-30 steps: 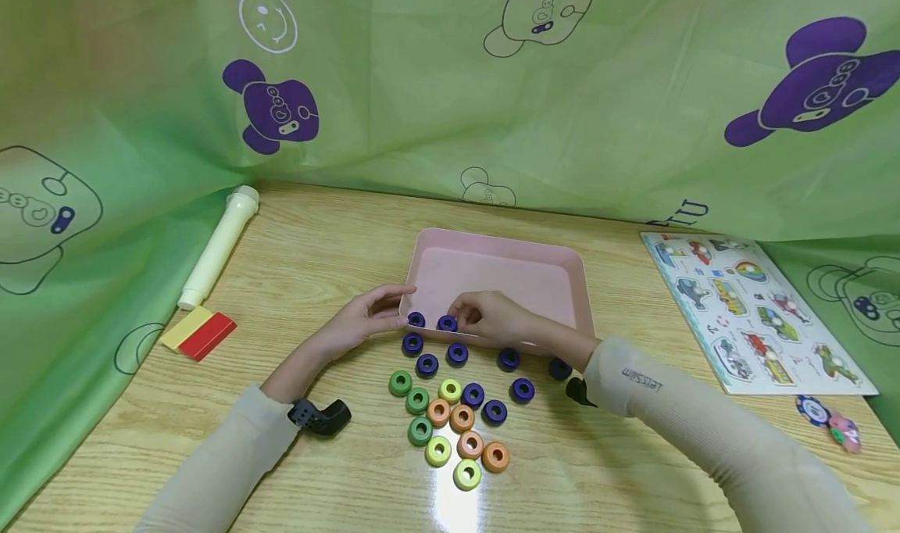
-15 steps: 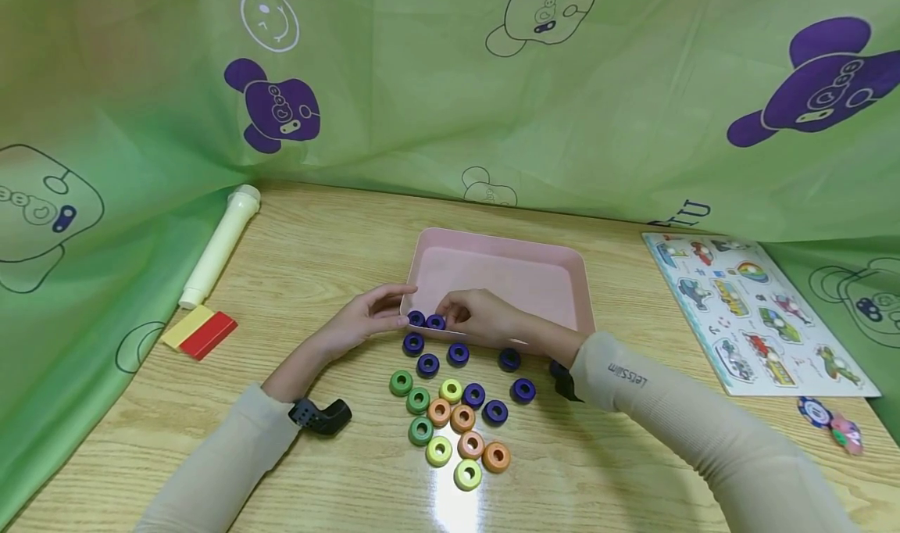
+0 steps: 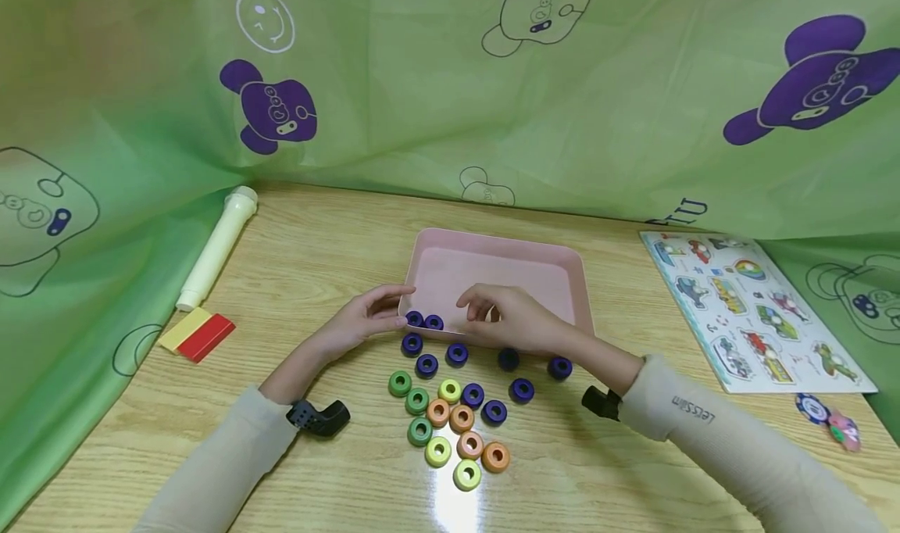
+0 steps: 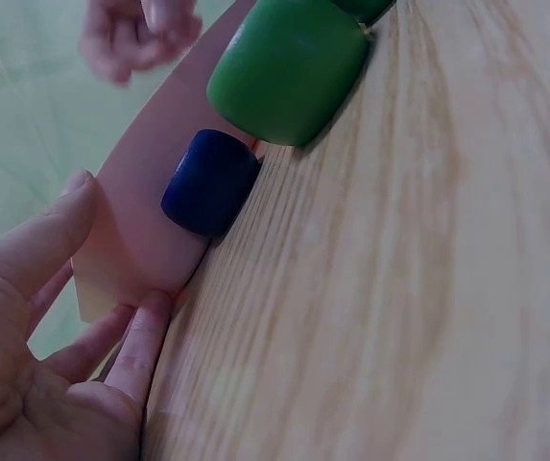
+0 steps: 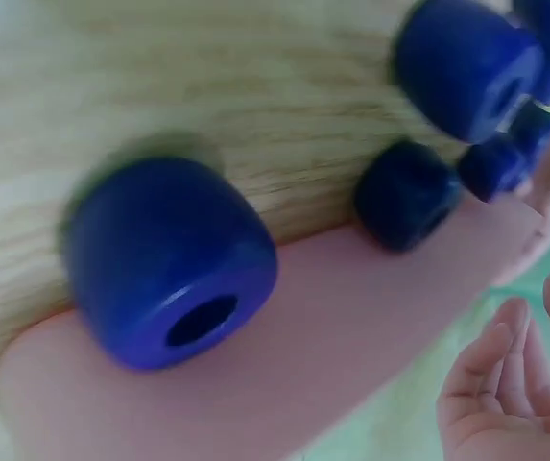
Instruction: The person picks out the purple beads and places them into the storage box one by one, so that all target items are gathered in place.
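Observation:
My left hand [image 3: 362,314] rests its fingertips against the left corner of a pink tray [image 3: 576,271]; in the left wrist view its thumb [image 4: 59,230] lies along the rim. A pair of dark blue beads, including this right-hand bead [image 3: 433,323], sits inside that corner along the front wall. Over the front part of the tray hovers my right hand [image 3: 509,314], fingers loosely bent and holding nothing. In front of the tray lie several more dark blue beads [image 3: 522,391], along with green beads [image 3: 417,400], orange beads [image 3: 495,456] and yellow beads [image 3: 467,475].
A cream baton-like cylinder [image 3: 219,248] lies at the left, above a yellow and red block [image 3: 207,338]. To the right are a picture puzzle board [image 3: 755,306], a blue and white disc [image 3: 812,409] and a small pink figure [image 3: 844,430]. Green cloth [image 3: 422,87] encloses the table's back.
The right hand slid a dark blue bead left beside the other one in the tray's corner, let it go, then drew back to the right. The left hand kept its place.

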Demonstrator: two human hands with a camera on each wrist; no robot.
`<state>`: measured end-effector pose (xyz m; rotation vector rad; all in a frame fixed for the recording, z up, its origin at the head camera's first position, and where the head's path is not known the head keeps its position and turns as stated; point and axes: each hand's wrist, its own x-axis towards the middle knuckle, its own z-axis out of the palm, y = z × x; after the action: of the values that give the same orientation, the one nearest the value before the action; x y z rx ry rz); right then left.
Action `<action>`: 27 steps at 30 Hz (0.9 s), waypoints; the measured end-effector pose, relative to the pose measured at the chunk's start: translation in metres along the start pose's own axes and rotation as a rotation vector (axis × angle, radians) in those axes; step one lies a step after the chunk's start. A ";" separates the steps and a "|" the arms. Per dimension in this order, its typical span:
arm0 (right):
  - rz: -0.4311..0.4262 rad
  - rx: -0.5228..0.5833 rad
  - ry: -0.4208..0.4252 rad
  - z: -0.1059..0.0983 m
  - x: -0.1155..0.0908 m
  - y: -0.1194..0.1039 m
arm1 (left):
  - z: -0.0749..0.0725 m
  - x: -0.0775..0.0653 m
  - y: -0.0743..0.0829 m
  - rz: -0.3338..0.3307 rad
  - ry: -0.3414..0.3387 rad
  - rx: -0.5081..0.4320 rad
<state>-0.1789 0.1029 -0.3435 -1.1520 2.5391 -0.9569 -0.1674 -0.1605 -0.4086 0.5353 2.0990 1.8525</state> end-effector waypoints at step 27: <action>0.078 0.028 -0.200 0.000 -0.097 0.018 | 0.002 -0.003 0.009 -0.022 -0.012 0.009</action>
<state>-0.1240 0.1829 -0.3628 -1.0744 2.3855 -0.8122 -0.1634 -0.1594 -0.4002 0.5220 2.0982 1.8239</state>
